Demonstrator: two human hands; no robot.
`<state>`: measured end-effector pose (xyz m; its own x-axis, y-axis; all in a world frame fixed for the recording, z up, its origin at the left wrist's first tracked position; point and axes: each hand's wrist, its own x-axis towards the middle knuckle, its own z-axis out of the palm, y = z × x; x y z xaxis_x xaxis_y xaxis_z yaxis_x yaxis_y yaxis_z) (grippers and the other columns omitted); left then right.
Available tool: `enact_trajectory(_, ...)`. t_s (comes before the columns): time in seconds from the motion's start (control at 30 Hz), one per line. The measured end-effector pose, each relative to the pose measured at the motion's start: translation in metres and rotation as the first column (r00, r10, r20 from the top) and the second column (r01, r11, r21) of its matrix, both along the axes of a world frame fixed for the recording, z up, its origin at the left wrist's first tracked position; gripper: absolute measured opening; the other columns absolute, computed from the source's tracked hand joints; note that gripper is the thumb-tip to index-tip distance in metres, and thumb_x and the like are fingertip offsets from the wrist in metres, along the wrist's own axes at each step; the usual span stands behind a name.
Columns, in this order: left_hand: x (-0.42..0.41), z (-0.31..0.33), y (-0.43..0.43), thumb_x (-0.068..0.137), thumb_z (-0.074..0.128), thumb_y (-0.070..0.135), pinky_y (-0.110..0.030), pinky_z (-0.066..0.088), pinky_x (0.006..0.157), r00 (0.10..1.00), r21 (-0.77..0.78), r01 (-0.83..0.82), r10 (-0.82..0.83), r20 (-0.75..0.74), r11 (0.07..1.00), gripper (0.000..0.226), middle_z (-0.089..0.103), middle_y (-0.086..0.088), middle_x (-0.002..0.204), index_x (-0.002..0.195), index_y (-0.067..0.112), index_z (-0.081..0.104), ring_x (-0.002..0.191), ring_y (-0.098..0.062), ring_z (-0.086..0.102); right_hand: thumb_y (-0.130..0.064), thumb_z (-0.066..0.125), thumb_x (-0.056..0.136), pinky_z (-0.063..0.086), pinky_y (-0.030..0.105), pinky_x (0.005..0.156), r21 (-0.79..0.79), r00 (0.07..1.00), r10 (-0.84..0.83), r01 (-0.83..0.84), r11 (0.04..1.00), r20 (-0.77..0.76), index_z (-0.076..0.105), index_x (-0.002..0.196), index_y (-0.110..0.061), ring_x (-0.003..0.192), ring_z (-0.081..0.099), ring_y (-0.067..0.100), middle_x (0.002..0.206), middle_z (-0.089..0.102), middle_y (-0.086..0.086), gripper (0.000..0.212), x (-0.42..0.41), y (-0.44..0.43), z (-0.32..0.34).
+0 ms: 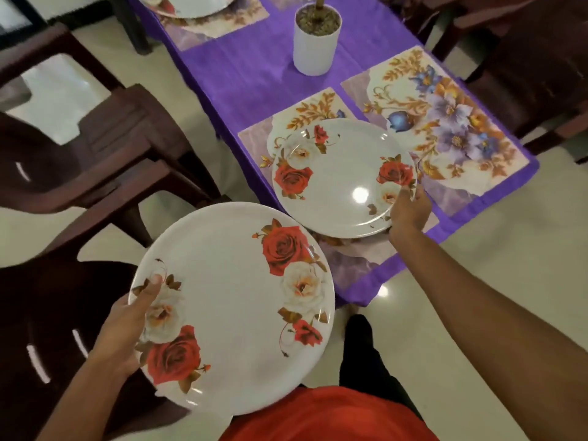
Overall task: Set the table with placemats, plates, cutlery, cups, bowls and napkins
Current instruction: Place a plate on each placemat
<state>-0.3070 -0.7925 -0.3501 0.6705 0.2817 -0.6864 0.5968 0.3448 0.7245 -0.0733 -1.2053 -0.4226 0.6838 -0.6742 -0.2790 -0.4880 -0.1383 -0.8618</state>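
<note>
My left hand (127, 326) grips a white plate with red and white roses (232, 310) by its left rim, thumb on top, held in front of my body off the table. My right hand (409, 211) holds a second rose plate (343, 176) by its near right rim, over the near floral placemat (305, 113) on the purple tablecloth (254, 74). I cannot tell whether this plate touches the mat. A bare floral placemat (445, 122) lies to its right. A third plate (184, 4) sits on a placemat (219, 27) at the far end.
A white pot with a plant stem (315, 39) stands mid-table. Dark brown chairs stand to the left (95, 154) and on the far right (525, 74). The floor (477, 249) is pale glossy tile.
</note>
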Motion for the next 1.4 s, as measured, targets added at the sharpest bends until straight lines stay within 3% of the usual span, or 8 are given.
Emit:
enact_trajectory(0.23,-0.011,0.011,-0.082,0.083,0.068,0.051,-0.045,0.054,0.086,0.948,0.039,-0.317,0.319,-0.026,0.947,0.054,0.075,-0.011,0.111,0.121,0.012,0.067,0.102,-0.03,0.072,-0.029,0.054,0.098,0.05,0.038,0.101,-0.084,0.967,0.251,-0.253,0.964,-0.042,0.062,0.133,-0.015,0.116,0.062,0.022,0.127,0.067,0.002,0.038,0.012,-0.035,-0.011)
enact_trajectory(0.4,-0.027,0.005,-0.125,0.077,0.077,0.061,-0.051,0.053,0.091,0.899,-0.075,-0.437,0.437,-0.021,0.896,0.073,0.072,-0.01,0.115,0.132,0.014,0.062,0.106,-0.032,0.07,-0.029,0.069,0.09,0.055,0.04,0.077,-0.128,0.897,0.435,-0.442,0.888,-0.083,0.067,0.092,-0.011,0.082,0.065,0.024,0.085,0.069,0.005,0.019,0.014,-0.067,-0.021)
enact_trajectory(0.57,-0.03,0.005,-0.167,0.088,0.066,0.055,-0.046,0.056,0.094,0.857,-0.136,-0.512,0.516,-0.007,0.848,0.063,0.068,-0.012,0.124,0.134,0.012,0.061,0.113,-0.031,0.067,-0.031,0.073,0.089,0.043,0.031,0.064,-0.143,0.818,0.569,-0.575,0.805,-0.087,0.064,0.082,-0.007,0.068,0.053,0.018,0.071,0.06,0.004,0.027,0.022,-0.085,-0.021)
enact_trajectory(0.83,-0.024,-0.001,-0.178,0.092,0.063,0.059,-0.033,0.062,0.066,0.843,-0.012,-0.534,0.531,-0.085,0.845,0.031,0.076,0.009,0.079,0.102,0.03,0.065,0.07,-0.005,0.074,-0.025,0.07,0.094,0.039,0.015,0.056,-0.092,0.78,0.626,-0.625,0.775,-0.026,0.068,0.093,-0.023,0.059,0.049,0.003,0.065,0.055,-0.011,0.003,0.022,-0.086,-0.016)
enact_trajectory(0.97,-0.02,-0.005,-0.168,0.092,0.07,0.046,0.001,0.036,0.09,0.775,-0.468,-0.583,0.627,-0.077,0.664,0.023,0.055,0.014,0.072,0.088,0.024,0.064,0.072,0.015,0.045,-0.02,0.07,0.093,0.045,0.017,0.063,-0.029,0.806,0.592,-0.591,0.806,0.003,0.065,0.095,-0.027,0.068,0.057,0.004,0.072,0.061,-0.012,0.008,0.021,-0.086,-0.017)
enact_trajectory(1.13,-0.012,-0.009,-0.161,0.091,0.074,0.04,-0.001,0.041,0.084,0.716,-0.694,-0.585,0.669,-0.199,0.42,0.031,0.046,0.017,0.065,0.078,0.018,0.057,0.058,0.01,0.047,-0.018,0.071,0.093,0.052,0.021,0.067,0.027,0.831,0.556,-0.556,0.83,0.01,0.069,0.114,-0.025,0.073,0.062,0.001,0.077,0.065,-0.015,0.023,0.019,-0.084,-0.017)
enact_trajectory(1.23,-0.006,-0.012,-0.158,0.092,0.071,0.042,-0.014,0.051,0.084,0.752,-0.644,-0.555,0.648,-0.119,0.526,0.032,0.064,0.003,0.067,0.086,0.011,0.076,0.063,0.002,0.062,-0.014,0.072,0.092,0.054,0.021,0.066,0.063,0.828,0.561,-0.561,0.825,0.023,0.07,0.114,-0.025,0.075,0.064,0.004,0.078,0.066,-0.014,0.024,0.019,-0.085,-0.016)
enact_trajectory(1.4,0.005,-0.011,-0.167,0.089,0.073,0.029,-0.013,0.054,0.064,0.791,-0.695,-0.445,0.611,-0.011,0.565,0.018,0.054,0.011,0.066,0.094,0.012,0.067,0.055,-0.002,0.057,-0.008,0.076,0.086,0.06,0.028,0.075,0.141,0.843,0.538,-0.531,0.836,-0.016,0.073,0.119,-0.017,0.088,0.071,0.01,0.089,0.073,-0.011,0.034,0.021,-0.091,-0.018)
